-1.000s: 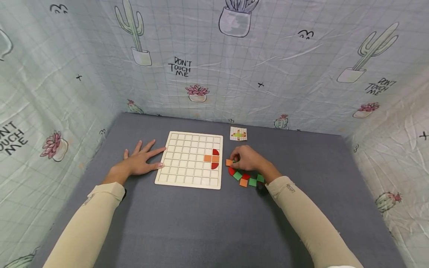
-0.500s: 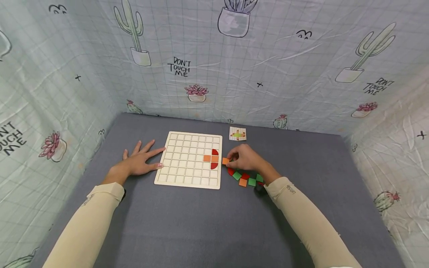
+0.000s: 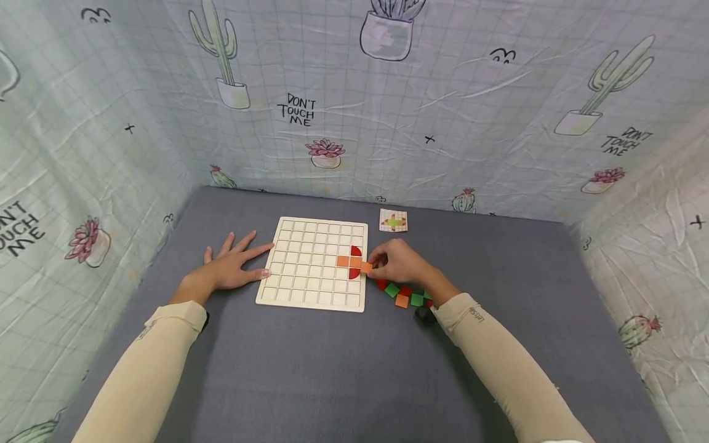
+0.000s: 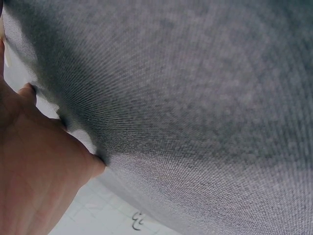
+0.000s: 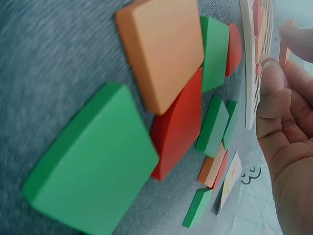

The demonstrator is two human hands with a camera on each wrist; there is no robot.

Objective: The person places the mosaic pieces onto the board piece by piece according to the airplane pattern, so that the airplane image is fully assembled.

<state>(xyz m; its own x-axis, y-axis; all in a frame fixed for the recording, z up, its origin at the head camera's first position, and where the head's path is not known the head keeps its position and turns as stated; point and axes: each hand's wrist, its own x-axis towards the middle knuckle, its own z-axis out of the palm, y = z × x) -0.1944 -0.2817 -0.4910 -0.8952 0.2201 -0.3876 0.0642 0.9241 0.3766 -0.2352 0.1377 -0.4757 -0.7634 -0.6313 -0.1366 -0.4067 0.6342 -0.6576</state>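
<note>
In the head view, the left hand [image 3: 235, 266] lay on the grey cloth [image 3: 299, 369] with its fingers spread, holding nothing, index finger and thumb at the left edge of a pale gridded board [image 3: 310, 306]. The right hand [image 3: 400, 263] pinched an orange tile [image 3: 366, 267] at the board's right edge; whether the tile touched the board could not be told. Just left of it, two orange squares [image 3: 343, 261] sat side by side in the grid, with one red rounded piece [image 3: 356, 251] on the far side of the right-hand square and another red piece [image 3: 354, 274] on its near side. Loose tiles [image 3: 402, 301] in green, red and orange lay near and right of the board, and a picture card [image 3: 393, 220] lay off its far right corner. The left wrist view showed the left hand's fingertips down on the grey cloth. In the right wrist view, the orange tile stood edge-on in the right hand's pinch, the loose tiles lying nearer, several touching
</note>
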